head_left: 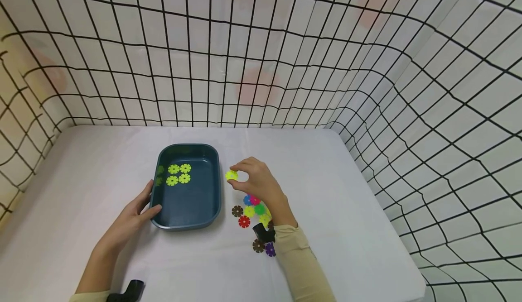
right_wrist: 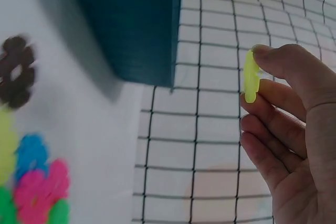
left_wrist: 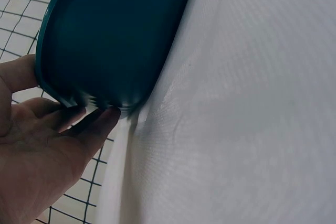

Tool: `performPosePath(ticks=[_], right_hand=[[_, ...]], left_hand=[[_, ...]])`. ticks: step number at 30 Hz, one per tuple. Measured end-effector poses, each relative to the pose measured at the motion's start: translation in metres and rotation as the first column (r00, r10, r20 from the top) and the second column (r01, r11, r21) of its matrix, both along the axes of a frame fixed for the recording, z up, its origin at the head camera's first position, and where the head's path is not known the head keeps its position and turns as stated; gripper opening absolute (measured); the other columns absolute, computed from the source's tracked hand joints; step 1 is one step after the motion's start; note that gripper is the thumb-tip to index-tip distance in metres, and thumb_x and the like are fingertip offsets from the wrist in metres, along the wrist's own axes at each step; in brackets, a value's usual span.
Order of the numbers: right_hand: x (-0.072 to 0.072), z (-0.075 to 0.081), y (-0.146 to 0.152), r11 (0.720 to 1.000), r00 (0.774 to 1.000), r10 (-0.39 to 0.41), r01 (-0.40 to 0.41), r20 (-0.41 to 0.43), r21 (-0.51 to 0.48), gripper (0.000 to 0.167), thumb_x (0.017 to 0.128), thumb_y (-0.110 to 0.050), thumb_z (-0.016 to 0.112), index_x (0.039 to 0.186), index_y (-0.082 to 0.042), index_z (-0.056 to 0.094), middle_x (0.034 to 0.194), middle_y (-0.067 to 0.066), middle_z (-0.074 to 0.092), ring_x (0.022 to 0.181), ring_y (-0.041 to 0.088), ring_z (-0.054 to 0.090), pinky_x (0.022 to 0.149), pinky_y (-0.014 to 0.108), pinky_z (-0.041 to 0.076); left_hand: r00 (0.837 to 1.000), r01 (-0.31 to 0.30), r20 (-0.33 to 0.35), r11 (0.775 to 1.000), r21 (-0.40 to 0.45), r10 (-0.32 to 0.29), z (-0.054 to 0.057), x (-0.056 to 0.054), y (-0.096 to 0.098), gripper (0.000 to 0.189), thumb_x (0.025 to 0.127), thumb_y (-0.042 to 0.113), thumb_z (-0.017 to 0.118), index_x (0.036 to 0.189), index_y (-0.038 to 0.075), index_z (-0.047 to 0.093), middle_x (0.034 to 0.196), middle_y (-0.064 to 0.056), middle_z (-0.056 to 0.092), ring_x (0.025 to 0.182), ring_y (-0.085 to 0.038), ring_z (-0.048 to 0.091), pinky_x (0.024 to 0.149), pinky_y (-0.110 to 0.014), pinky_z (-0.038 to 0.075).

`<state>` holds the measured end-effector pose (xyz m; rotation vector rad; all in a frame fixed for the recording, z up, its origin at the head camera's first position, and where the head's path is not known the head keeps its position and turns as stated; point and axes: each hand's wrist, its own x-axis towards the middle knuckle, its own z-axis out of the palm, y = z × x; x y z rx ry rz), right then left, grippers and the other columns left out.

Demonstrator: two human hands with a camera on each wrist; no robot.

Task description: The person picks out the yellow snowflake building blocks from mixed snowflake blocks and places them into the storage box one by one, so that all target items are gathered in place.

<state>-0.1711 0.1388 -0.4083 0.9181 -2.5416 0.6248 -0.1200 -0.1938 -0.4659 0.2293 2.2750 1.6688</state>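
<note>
My right hand pinches a yellow notched plastic disc between thumb and index finger, just right of the blue tray. Seen edge-on in the right wrist view, the yellow disc is held at its rim while the other fingers curl loosely below. My left hand grips the tray's left side, thumb over the rim and fingers against the outer wall. Inside the tray, several yellow discs lie in a small block of two rows toward the upper left.
Loose discs lie on the white-covered table right of the tray: brown, red, blue, pink, green and yellow. A brown disc and a purple disc lie nearer me. My right forearm partly covers the pile. Black netting surrounds the table.
</note>
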Motion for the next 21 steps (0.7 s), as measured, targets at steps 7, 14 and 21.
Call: performPosePath(ticks=[7,14,21], right_hand=[[-0.015,0.015,-0.032,0.996,0.996,0.082,-0.084,0.042,0.039,0.03,0.078,-0.023,0.082,0.102,-0.007,0.076,0.098,0.003,0.075,0.097,0.016,0.066,0.086,0.025,0.056],[-0.03,0.024,-0.063,0.992,0.983,0.081,-0.096,0.162,0.086,0.032,0.084,-0.028,0.077,0.11,-0.009,0.074,0.108,0.002,0.074,0.106,0.017,0.064,0.093,0.03,0.053],[-0.039,0.031,-0.086,0.987,0.97,0.063,-0.095,0.236,0.127,0.035,0.087,-0.031,0.073,0.116,-0.012,0.072,0.115,0.0,0.072,0.111,0.015,0.063,0.098,0.029,0.05]], left_hand=[[1.0,-0.005,0.001,1.0,-0.004,0.005,-0.003,-0.001,0.0,0.082,0.099,0.019,0.055,0.157,0.012,-0.002,0.164,-0.016,-0.006,0.148,-0.049,-0.003,0.113,-0.071,0.011],[1.0,-0.011,-0.004,1.0,-0.015,0.011,-0.003,-0.001,0.0,0.082,0.099,0.02,0.055,0.157,0.012,-0.002,0.164,-0.017,-0.005,0.148,-0.049,-0.003,0.113,-0.071,0.011],[1.0,-0.013,-0.006,1.0,-0.01,0.013,-0.003,-0.001,0.0,0.081,0.099,0.019,0.055,0.157,0.012,-0.001,0.164,-0.016,-0.004,0.149,-0.048,-0.003,0.113,-0.071,0.01]])
